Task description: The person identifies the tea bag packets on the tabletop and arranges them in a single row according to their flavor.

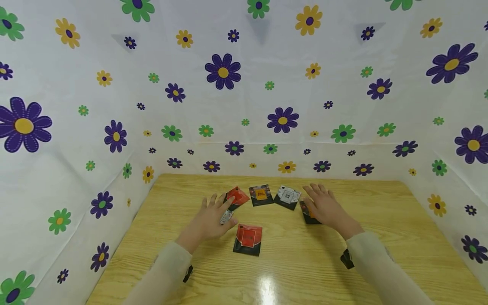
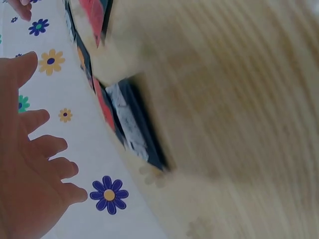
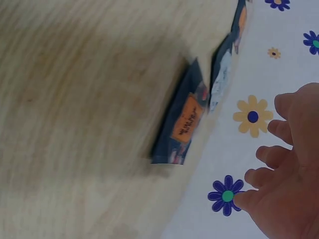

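Note:
My left hand [image 1: 210, 219], fingers spread, hovers over the left side of the packets and holds nothing. Under it a white-and-black packet [image 2: 130, 124] lies partly hidden, with a red-and-black packet [image 1: 238, 195] just behind. Another red-and-black packet [image 1: 248, 239] lies flat to the right of this hand, nearer the front. On the other side my right hand [image 1: 327, 207] is spread above a black packet with an orange label [image 3: 184, 124], covering part of it in the head view. Between the hands, farther back, lie an orange-labelled packet [image 1: 261, 195] and a white-and-black packet [image 1: 287, 196].
The packets lie in a rough arc on a wood-grain table [image 1: 289, 267]. A white cloth [image 1: 259, 97] printed with flowers stands behind the table and along both sides. Dark straps [image 1: 347, 259] show at both wrists.

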A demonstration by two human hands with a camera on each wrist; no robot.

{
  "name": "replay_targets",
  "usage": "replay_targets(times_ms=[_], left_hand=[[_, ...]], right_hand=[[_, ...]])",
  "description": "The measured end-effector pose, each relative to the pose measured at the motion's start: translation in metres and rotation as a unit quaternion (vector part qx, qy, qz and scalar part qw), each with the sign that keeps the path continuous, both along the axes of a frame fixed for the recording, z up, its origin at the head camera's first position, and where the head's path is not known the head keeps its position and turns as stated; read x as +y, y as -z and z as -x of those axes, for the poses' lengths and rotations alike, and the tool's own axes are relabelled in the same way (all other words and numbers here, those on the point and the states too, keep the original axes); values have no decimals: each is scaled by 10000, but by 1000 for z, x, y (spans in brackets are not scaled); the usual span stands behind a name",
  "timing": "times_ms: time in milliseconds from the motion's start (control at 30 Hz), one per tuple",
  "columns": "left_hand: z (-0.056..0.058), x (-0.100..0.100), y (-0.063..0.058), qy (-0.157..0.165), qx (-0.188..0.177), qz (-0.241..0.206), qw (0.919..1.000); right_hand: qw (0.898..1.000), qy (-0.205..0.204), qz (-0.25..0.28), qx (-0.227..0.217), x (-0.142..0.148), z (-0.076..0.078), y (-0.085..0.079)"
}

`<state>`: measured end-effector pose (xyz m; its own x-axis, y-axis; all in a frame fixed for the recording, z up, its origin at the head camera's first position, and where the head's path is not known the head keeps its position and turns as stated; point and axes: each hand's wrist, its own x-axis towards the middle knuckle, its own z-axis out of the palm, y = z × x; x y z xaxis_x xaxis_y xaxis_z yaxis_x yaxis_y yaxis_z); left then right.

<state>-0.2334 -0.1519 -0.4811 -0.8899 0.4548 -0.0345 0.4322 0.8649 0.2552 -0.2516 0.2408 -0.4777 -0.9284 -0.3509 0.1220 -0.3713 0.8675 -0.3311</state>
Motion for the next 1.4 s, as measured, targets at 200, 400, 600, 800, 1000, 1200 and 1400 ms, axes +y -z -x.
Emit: replay_targets(times_ms=[200, 400, 600, 800, 1000, 1200, 1400], left_hand=[[-7, 9, 17, 117, -109, -57, 9999], [-16, 18, 25, 291, -269, -161, 9991], [-24, 23, 32, 462, -505, -192, 9975], [-29, 25, 38, 642, -438, -56, 9970], [-30, 27, 43, 659, -516, 23, 9965], [-30, 27, 44, 688, -493, 140, 9963], [-30, 28, 46, 679, -473, 183, 9964]], right_hand=[[10000, -14, -70, 52, 5, -6, 15], [9998, 69, -149, -61, 10, -10, 26], [9997, 104, -153, -151, 14, -14, 33], [9995, 132, -244, -151, 17, -16, 41], [9993, 103, -275, -215, 19, -17, 44], [9991, 83, -331, -251, 20, -18, 45], [9990, 65, -341, -263, 21, -20, 45]])
